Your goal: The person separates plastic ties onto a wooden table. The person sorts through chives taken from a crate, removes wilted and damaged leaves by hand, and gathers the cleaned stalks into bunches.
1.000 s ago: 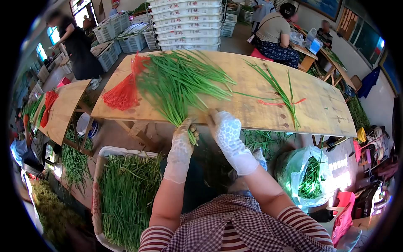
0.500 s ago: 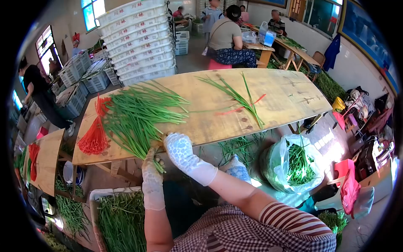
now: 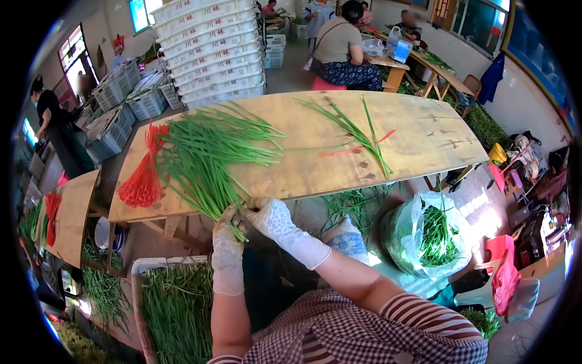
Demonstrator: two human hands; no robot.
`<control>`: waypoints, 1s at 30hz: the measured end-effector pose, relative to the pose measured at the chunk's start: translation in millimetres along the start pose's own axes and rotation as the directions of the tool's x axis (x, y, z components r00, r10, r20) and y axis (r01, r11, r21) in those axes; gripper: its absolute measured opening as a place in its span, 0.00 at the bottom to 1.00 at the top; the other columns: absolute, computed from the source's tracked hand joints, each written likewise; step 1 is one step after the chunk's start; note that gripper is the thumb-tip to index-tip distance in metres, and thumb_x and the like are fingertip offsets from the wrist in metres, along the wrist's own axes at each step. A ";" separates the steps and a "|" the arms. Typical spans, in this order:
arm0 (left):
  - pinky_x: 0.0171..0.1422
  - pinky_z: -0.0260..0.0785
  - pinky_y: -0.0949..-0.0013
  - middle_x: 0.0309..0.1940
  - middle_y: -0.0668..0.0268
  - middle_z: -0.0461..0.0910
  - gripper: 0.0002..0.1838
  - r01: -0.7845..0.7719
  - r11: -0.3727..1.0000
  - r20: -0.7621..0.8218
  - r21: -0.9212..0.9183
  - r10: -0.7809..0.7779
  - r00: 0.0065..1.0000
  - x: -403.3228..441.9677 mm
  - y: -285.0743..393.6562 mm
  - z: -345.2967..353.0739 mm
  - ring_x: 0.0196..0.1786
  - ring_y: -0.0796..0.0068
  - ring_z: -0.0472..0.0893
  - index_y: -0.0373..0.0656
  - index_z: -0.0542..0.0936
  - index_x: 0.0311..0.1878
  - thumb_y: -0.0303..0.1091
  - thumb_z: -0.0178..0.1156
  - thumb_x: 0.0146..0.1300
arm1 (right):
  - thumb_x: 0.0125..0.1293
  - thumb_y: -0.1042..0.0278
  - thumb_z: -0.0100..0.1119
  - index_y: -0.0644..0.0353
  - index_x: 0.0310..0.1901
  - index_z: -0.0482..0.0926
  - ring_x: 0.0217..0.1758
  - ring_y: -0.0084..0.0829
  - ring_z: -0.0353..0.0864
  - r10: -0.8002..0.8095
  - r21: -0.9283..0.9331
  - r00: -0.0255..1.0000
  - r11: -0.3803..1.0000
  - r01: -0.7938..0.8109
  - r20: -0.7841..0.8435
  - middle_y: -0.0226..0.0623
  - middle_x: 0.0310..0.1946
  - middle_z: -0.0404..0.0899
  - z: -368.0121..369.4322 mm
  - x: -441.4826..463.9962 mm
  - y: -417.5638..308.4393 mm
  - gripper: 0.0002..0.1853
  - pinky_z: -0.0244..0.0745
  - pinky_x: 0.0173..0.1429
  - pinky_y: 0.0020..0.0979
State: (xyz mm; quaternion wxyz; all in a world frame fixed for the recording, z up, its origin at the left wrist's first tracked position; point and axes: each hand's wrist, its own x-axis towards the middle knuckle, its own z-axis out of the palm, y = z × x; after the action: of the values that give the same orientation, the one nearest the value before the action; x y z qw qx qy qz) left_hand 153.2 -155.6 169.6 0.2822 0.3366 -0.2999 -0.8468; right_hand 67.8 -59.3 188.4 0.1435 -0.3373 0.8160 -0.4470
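Observation:
My left hand (image 3: 228, 225), in a white patterned glove, is wrapped round the lower stems of a bunch of green chives (image 3: 215, 191) at the table's near edge. Their cut ends poke out below the fist, and the leaves fan out over the wood. Close beside it, my right hand (image 3: 271, 217), gloved alike, has its fingers curled together by the stems; what they pinch, if anything, is hidden. Left of the bunch lies a bundle of red ties (image 3: 140, 182). Further right, a few loose chives (image 3: 357, 133) lie across a single red tie (image 3: 339, 151).
The wooden table (image 3: 303, 176) spans the view. Below it stand a crate of chives (image 3: 140, 285) on the left and a clear plastic bag (image 3: 400, 233) of greens on the right. White crates (image 3: 212, 54) are stacked behind; several people sit or stand further back.
The whole view has shifted slightly, with the table now further right. My right hand has turned in closer to the stems. My left hand keeps its grip on the chives.

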 end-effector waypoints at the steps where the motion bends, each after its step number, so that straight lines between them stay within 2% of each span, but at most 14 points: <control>1: 0.20 0.57 0.77 0.18 0.75 0.65 0.07 0.000 1.000 0.007 -0.013 0.000 1.000 -1.9 -1.9 -0.1 0.18 0.82 0.64 0.40 0.80 0.44 0.30 0.59 0.65 | 0.57 0.57 0.67 0.62 0.40 0.84 0.35 0.37 0.85 0.008 0.141 1.000 0.990 -0.005 -0.019 0.46 0.33 0.85 4.5 3.5 7.8 0.16 0.78 0.42 0.32; 4: 0.20 0.56 0.77 0.17 0.76 0.65 0.08 -0.021 1.000 -0.040 0.011 0.022 0.999 -0.5 -5.4 -0.5 0.17 0.82 0.63 0.39 0.81 0.44 0.30 0.60 0.64 | 0.52 0.62 0.71 0.64 0.38 0.84 0.34 0.30 0.84 0.050 0.548 0.998 0.836 -0.023 -0.035 0.46 0.29 0.84 17.8 3.5 24.5 0.16 0.77 0.42 0.29; 5: 0.20 0.56 0.77 0.17 0.76 0.64 0.08 -0.035 0.999 -0.047 0.030 0.036 0.998 0.8 -5.0 -2.9 0.17 0.82 0.63 0.39 0.81 0.44 0.30 0.60 0.64 | 0.52 0.60 0.69 0.63 0.36 0.83 0.34 0.33 0.84 -0.025 0.528 0.998 0.847 0.056 -0.066 0.47 0.29 0.84 14.7 2.1 26.5 0.15 0.77 0.41 0.30; 7: 0.20 0.56 0.77 0.17 0.75 0.64 0.10 -0.049 0.999 -0.040 -0.003 0.048 0.998 -4.5 5.2 -1.2 0.18 0.81 0.63 0.37 0.81 0.45 0.32 0.60 0.64 | 0.53 0.58 0.67 0.62 0.37 0.84 0.36 0.41 0.85 0.056 0.306 0.998 0.950 -0.060 0.021 0.47 0.31 0.84 -14.6 -20.4 6.7 0.16 0.77 0.43 0.34; 8: 0.20 0.56 0.77 0.17 0.75 0.64 0.11 -0.057 0.998 -0.037 -0.017 0.057 0.998 -9.3 12.4 2.9 0.18 0.80 0.63 0.36 0.81 0.45 0.32 0.60 0.64 | 0.54 0.57 0.65 0.60 0.38 0.85 0.38 0.43 0.85 -0.013 -0.029 0.978 0.999 0.020 0.207 0.47 0.33 0.85 -25.2 -26.4 9.2 0.16 0.78 0.45 0.37; 9: 0.20 0.57 0.77 0.17 0.74 0.65 0.11 -0.062 0.998 -0.028 -0.032 0.061 0.998 -10.8 17.1 4.5 0.18 0.80 0.64 0.36 0.81 0.45 0.32 0.60 0.64 | 0.55 0.56 0.63 0.58 0.40 0.85 0.40 0.46 0.85 -0.017 -0.341 0.920 0.926 0.163 0.391 0.47 0.36 0.85 -33.7 -32.1 14.6 0.16 0.78 0.48 0.39; 11: 0.23 0.61 0.76 0.21 0.75 0.68 0.09 -0.056 0.997 0.087 -0.062 0.061 0.994 -2.7 26.9 -4.7 0.20 0.80 0.66 0.41 0.80 0.43 0.35 0.59 0.65 | 0.56 0.58 0.60 0.55 0.40 0.86 0.41 0.46 0.85 0.169 -0.609 0.722 0.681 0.408 0.671 0.46 0.38 0.85 -41.8 -41.7 33.2 0.14 0.78 0.49 0.43; 12: 0.24 0.64 0.75 0.22 0.74 0.70 0.09 -0.057 0.996 0.125 -0.067 0.065 0.990 0.8 33.0 -8.0 0.21 0.79 0.68 0.41 0.80 0.44 0.35 0.60 0.65 | 0.58 0.60 0.58 0.55 0.37 0.86 0.40 0.44 0.85 0.191 -0.629 0.733 0.676 0.383 0.652 0.45 0.38 0.84 -50.1 -43.3 29.9 0.12 0.78 0.48 0.45; 14: 0.30 0.73 0.71 0.25 0.70 0.75 0.10 -0.044 0.990 0.134 -0.132 0.061 0.989 -7.8 40.1 -4.5 0.25 0.74 0.75 0.39 0.79 0.44 0.33 0.61 0.63 | 0.59 0.55 0.58 0.55 0.34 0.84 0.34 0.45 0.83 -0.233 -0.625 0.928 0.688 0.369 0.292 0.42 0.28 0.82 -56.2 -35.4 32.4 0.13 0.77 0.38 0.44; 17: 0.32 0.76 0.67 0.25 0.68 0.76 0.09 -0.047 0.994 0.015 -0.097 0.049 0.999 -13.2 40.8 2.2 0.27 0.70 0.77 0.37 0.78 0.43 0.30 0.61 0.61 | 0.60 0.53 0.61 0.56 0.29 0.81 0.26 0.45 0.80 -0.560 -0.530 0.804 0.752 0.392 -0.199 0.42 0.22 0.78 -64.6 2.4 10.3 0.14 0.74 0.29 0.43; 20: 0.34 0.77 0.66 0.27 0.64 0.78 0.09 -0.015 0.995 0.027 -0.100 0.017 0.999 -3.9 27.9 -11.2 0.30 0.66 0.80 0.36 0.77 0.43 0.28 0.61 0.60 | 0.59 0.52 0.61 0.55 0.27 0.80 0.25 0.44 0.80 -0.557 -0.623 0.817 0.695 0.359 -0.151 0.42 0.21 0.77 -34.4 33.3 8.7 0.14 0.73 0.28 0.42; 23: 0.35 0.77 0.66 0.29 0.62 0.79 0.09 -0.020 0.996 0.107 -0.084 0.029 0.994 2.9 20.5 -21.0 0.31 0.64 0.81 0.37 0.77 0.43 0.27 0.60 0.60 | 0.56 0.63 0.59 0.56 0.24 0.79 0.23 0.35 0.80 -0.531 -0.824 0.839 0.525 0.214 -0.120 0.35 0.18 0.76 6.5 47.7 4.3 0.08 0.73 0.25 0.36; 26: 0.35 0.77 0.65 0.29 0.61 0.80 0.08 -0.020 1.000 0.021 0.023 0.019 1.000 -3.5 17.0 -16.4 0.29 0.64 0.81 0.37 0.77 0.43 0.29 0.62 0.62 | 0.55 0.59 0.61 0.56 0.23 0.78 0.22 0.38 0.80 -0.532 -0.902 0.842 0.400 0.159 -0.088 0.37 0.18 0.76 18.8 55.1 10.3 0.11 0.74 0.24 0.37; 30: 0.34 0.77 0.65 0.31 0.61 0.81 0.09 -0.087 0.996 -0.004 0.019 0.087 0.996 7.2 1.5 -10.3 0.30 0.67 0.82 0.36 0.79 0.43 0.25 0.64 0.59 | 0.58 0.60 0.60 0.56 0.23 0.78 0.22 0.39 0.80 -0.535 -0.796 0.844 0.528 0.295 -0.042 0.38 0.17 0.75 16.6 29.3 15.5 0.11 0.73 0.23 0.38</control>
State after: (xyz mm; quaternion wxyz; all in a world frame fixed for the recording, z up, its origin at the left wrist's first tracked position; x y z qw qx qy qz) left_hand 156.8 -164.8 161.7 0.3162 0.3277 -0.3216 -0.8302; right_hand 48.7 -83.9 168.3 -0.2421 -0.4843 0.8316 -0.1235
